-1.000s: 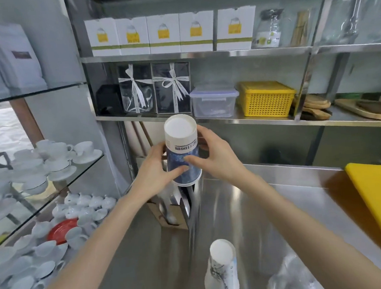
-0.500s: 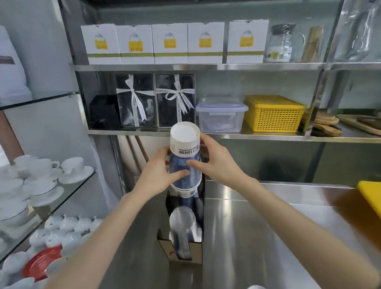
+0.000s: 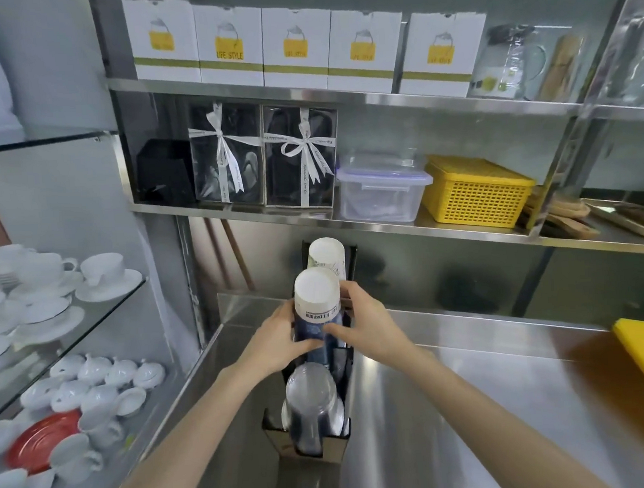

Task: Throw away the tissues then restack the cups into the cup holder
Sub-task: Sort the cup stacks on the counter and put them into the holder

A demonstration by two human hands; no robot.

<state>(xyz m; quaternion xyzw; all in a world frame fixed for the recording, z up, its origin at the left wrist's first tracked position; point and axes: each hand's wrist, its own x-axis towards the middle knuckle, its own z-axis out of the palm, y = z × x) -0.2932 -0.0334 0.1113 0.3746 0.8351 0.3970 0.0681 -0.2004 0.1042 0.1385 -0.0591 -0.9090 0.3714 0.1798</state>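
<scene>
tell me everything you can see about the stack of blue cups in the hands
The stack of blue cups is upside down, its flat white base facing the camera. Below a white band with dark lettering the side is dark blue; it looks like paper. It stands upright in the middle slot of the black cup holder, between a white stack behind and a clear stack in front. The left hand and right hand grip its sides.

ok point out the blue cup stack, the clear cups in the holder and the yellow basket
blue cup stack (image 3: 317, 295): head view, on its white upturned base
clear cups (image 3: 312, 399): head view, on the top cup's wall
yellow basket (image 3: 476, 196): head view, on its front mesh wall
</scene>
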